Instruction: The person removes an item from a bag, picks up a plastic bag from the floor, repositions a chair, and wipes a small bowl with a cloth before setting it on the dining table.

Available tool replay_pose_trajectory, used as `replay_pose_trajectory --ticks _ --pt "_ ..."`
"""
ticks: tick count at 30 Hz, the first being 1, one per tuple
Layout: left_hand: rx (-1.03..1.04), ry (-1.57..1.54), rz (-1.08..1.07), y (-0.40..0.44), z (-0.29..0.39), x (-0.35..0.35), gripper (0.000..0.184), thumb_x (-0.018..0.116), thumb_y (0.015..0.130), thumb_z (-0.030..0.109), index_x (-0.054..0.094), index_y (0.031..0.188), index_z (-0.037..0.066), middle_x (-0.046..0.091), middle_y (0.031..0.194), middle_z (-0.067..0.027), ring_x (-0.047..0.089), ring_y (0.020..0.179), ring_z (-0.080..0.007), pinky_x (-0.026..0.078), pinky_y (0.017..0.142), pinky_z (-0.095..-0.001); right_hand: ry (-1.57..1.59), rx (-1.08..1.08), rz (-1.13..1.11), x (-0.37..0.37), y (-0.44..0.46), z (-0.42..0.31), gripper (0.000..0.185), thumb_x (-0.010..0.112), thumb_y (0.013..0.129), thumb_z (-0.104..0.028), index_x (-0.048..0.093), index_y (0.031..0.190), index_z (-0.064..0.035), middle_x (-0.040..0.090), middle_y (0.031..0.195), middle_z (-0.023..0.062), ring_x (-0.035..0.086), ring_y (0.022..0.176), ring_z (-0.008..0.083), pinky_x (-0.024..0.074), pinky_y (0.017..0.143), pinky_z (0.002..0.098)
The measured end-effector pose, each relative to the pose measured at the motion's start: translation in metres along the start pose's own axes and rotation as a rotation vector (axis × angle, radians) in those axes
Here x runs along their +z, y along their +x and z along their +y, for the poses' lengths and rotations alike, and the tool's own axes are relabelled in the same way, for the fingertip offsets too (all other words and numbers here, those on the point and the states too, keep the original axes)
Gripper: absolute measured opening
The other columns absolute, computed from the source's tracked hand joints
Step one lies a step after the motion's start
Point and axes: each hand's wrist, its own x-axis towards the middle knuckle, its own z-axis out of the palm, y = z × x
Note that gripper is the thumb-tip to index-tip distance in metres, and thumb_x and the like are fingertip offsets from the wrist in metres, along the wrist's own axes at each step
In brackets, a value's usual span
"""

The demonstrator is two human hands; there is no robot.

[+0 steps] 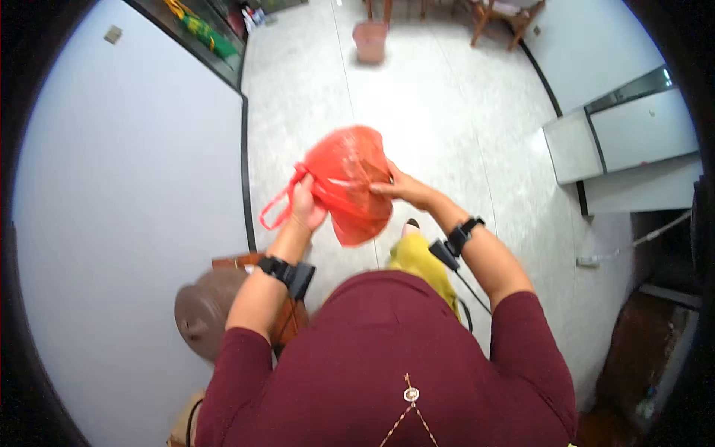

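A bulging red plastic bag (346, 179) is held up in front of me, above the floor. My left hand (307, 205) grips its gathered top on the left side, and a loop of the bag's handle hangs out beyond the fingers. Against the bag's right side is my right hand (406, 186), thumb on the near face and the other fingers mostly behind the plastic. What fills the bag cannot be made out, though something darker shows through on the right.
A pink bin (370, 41) stands on the pale tiled floor (439, 112) ahead, near wooden chairs (506, 15). A white wall (134, 164) runs along the left. Close on my left is a brown lidded pot (208, 309); a white cabinet (640, 134) is at right.
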Motion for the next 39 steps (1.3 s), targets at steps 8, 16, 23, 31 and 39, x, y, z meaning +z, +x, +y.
replay_pose_trajectory --ticks 8,16,23,31,39 --pt "0.131 0.190 0.427 -0.073 0.029 -0.032 0.027 0.050 0.088 0.018 0.052 0.113 0.009 0.055 0.115 -0.0076 0.051 0.108 -0.0203 0.042 0.092 -0.0357 -0.323 0.415 0.033 0.000 0.014 0.023 0.050 0.056 0.084 -0.034 0.046 0.124 -0.0066 0.058 0.103 0.0044 0.055 0.090 0.0153 0.0443 0.076 0.0312" --pt "0.193 0.035 0.552 -0.159 0.108 -0.008 0.023 0.055 0.083 0.011 0.056 0.106 0.010 0.056 0.110 -0.0061 0.053 0.103 -0.0194 0.043 0.091 -0.0356 -0.343 0.382 -0.009 0.005 0.028 -0.025 0.044 0.058 0.082 -0.032 0.053 0.117 -0.0053 0.060 0.093 0.0033 0.056 0.079 0.0125 0.0440 0.067 0.0265" --pt "0.385 0.070 0.633 -0.116 0.103 -0.152 0.023 0.054 0.082 0.008 0.056 0.104 0.011 0.056 0.112 -0.0070 0.052 0.105 -0.0246 0.043 0.090 -0.0415 -0.385 0.351 -0.065 0.005 0.114 0.022 0.041 0.056 0.084 -0.030 0.053 0.116 -0.0059 0.060 0.091 0.0024 0.056 0.079 0.0121 0.0440 0.067 0.0262" --pt "0.183 0.195 0.631 0.015 0.233 -0.152 0.024 0.059 0.081 0.010 0.057 0.104 0.006 0.059 0.104 -0.0093 0.057 0.093 -0.0210 0.048 0.083 -0.0383 -0.362 0.361 -0.042 -0.013 0.276 -0.051 0.041 0.055 0.083 -0.029 0.052 0.117 -0.0062 0.060 0.092 0.0018 0.056 0.081 0.0118 0.0431 0.070 0.0257" --pt "0.148 0.648 0.496 0.136 0.352 -0.125 0.025 0.050 0.087 0.019 0.060 0.103 0.003 0.062 0.100 -0.0046 0.057 0.089 -0.0126 0.044 0.079 -0.0287 -0.276 0.341 -0.069 -0.014 0.395 -0.106 0.042 0.055 0.084 -0.030 0.051 0.118 -0.0069 0.059 0.093 -0.0002 0.055 0.081 0.0113 0.0426 0.071 0.0255"
